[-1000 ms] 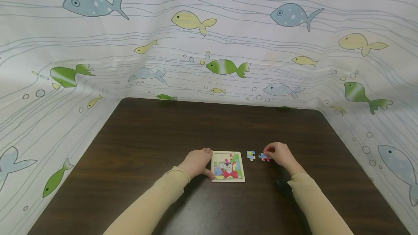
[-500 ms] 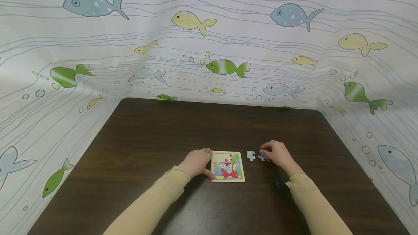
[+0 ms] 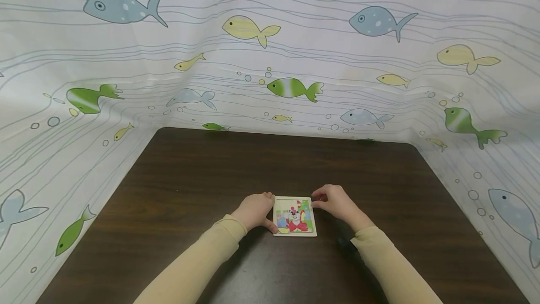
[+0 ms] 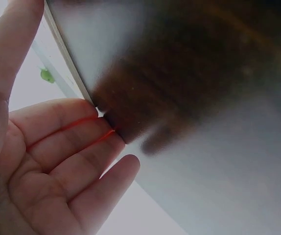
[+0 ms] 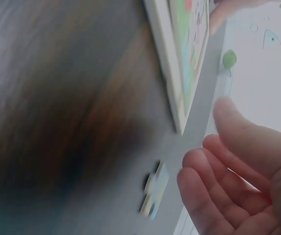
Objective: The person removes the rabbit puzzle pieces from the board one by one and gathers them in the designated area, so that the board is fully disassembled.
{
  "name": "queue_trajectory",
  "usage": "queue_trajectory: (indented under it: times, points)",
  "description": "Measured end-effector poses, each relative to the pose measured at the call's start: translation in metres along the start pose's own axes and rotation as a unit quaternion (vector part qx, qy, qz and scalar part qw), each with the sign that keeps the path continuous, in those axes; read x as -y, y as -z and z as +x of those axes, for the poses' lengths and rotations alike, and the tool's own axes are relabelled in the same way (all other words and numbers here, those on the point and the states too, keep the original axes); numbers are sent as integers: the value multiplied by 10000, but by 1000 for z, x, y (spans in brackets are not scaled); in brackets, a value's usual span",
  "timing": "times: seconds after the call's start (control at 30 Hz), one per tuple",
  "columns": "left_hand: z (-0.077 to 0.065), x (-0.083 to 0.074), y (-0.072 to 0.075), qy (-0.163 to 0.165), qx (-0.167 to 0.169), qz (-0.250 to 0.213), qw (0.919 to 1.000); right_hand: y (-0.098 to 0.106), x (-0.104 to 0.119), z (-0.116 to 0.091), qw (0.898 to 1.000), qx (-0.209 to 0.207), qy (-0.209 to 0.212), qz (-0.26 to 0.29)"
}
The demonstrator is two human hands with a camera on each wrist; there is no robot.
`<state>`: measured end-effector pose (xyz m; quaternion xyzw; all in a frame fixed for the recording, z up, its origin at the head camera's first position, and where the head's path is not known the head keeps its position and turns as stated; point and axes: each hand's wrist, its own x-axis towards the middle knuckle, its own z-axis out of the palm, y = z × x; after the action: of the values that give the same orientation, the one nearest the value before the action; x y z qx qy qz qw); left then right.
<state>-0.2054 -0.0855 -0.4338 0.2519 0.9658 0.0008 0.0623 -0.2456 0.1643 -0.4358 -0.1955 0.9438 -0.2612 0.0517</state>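
A small square jigsaw puzzle tray (image 3: 295,235) with a pale rim lies on the dark table, its animal picture partly filled in; a blank area shows at the upper left. My left hand (image 3: 254,211) rests along its left side, fingertips at the far corner and thumb at the near one. In the left wrist view the fingers (image 4: 77,152) reach fairly straight to the rim. My right hand (image 3: 336,202) hovers by the tray's right edge, thumb and fingers apart. The right wrist view shows a puzzle piece (image 5: 154,190) on the table near these fingertips; the hand hides it in the head view.
The brown wood table (image 3: 236,163) stretches around the tray on all sides. A white sheet (image 3: 316,64) printed with fish stands up behind the table and along both its sides.
My right hand has moved left from the outer puzzle piece to the tray's right edge. Both loose pieces, earlier visible right of the tray, are now out of sight in the head view.
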Motion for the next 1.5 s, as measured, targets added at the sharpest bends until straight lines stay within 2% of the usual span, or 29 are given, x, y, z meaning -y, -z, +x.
queue_trajectory:
  times: [0.2,0.47,0.7,1.13,1.37,1.5]
  points:
    - [1,-1,1,32,79,-40,10000,-8,11,2,9998,137,146,11]
    - [0,-2,3,36,55,-58,10000,-16,18,1,9971,141,707,-233]
    - [-5,-2,3,108,35,-145,9998,-21,21,5,9969,161,656,-410]
    - [-2,-3,4,63,14,-100,9999,-22,21,5,9983,185,313,-461]
    - [-2,-3,2,28,-29,-106,9999,-21,22,2,9966,33,657,-505]
    - [-3,-2,3,37,7,-130,9999,-21,23,2,9962,25,651,-572]
